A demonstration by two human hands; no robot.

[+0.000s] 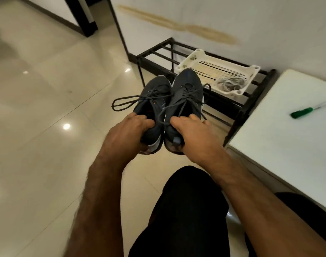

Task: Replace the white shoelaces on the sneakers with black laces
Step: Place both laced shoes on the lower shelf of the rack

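Sneakers (169, 104), 2 of them side by side with dark laces (125, 102) threaded, are held by the heels above the floor, toes pointed away toward the rack (230, 108). The left one is gripped by the left hand (128, 132), the right one by the right hand (191, 134). A pale lace tangle (230, 84) is seen in the basket (193, 58). No brand or writing can be read.

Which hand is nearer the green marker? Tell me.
Right. The right hand grips the heel of the right sneaker, on the side toward the green marker on the white table. The left hand is farther, holding the left sneaker.
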